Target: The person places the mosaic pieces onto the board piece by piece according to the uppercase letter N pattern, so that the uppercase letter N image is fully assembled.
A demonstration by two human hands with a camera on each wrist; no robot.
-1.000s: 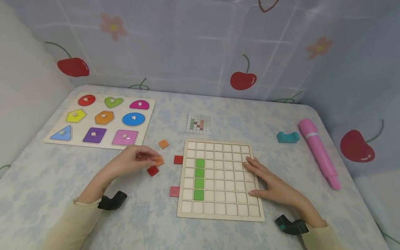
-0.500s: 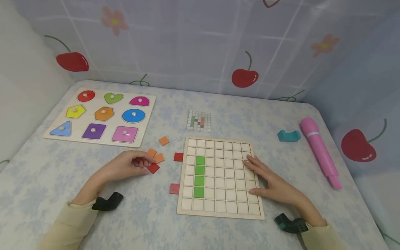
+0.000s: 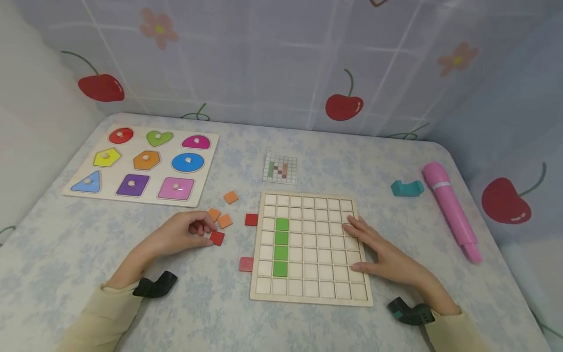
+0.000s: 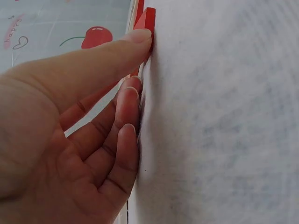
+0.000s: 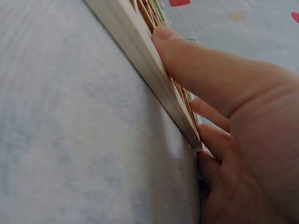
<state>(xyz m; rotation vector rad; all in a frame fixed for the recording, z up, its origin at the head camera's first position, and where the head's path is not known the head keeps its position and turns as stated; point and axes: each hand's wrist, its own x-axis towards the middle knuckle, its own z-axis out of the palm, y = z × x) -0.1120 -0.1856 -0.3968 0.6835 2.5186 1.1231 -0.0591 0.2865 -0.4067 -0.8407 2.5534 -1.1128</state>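
A: Red tile (image 3: 217, 238) lies on the table (image 3: 66, 244), just left of the grid board (image 3: 311, 297). Does the left hand (image 3: 180, 235) have it?

B: Almost. The thumb and the curled fingers (image 4: 128, 100) touch its near edge, and in the left wrist view the thumb tip presses against the tile (image 4: 148, 19). I cannot tell if the tile is already lifted; it looks flat on the cloth.

A: What is different from one second ago?

B: Then this hand was over an orange tile. Now two orange tiles (image 3: 220, 218) lie free just behind the fingers, and the hand has come down to the red one. So I judge the orange piece was let go and the red piece is chosen instead.

A: And the right hand (image 3: 381, 254)?

B: It stays where it was, fingers straight and flat on the right part of the board, the thumb along its edge (image 5: 154, 70). It holds nothing; it only steadies the board.

A: How far is the board filled?

B: Only a column of four green tiles (image 3: 281, 246) sits in it. The pattern card (image 3: 280, 168) behind the board shows reddish cells too, so a red tile seems the fitting next piece. Another red tile (image 3: 251, 219) and a pink one (image 3: 246, 264) wait beside the board.
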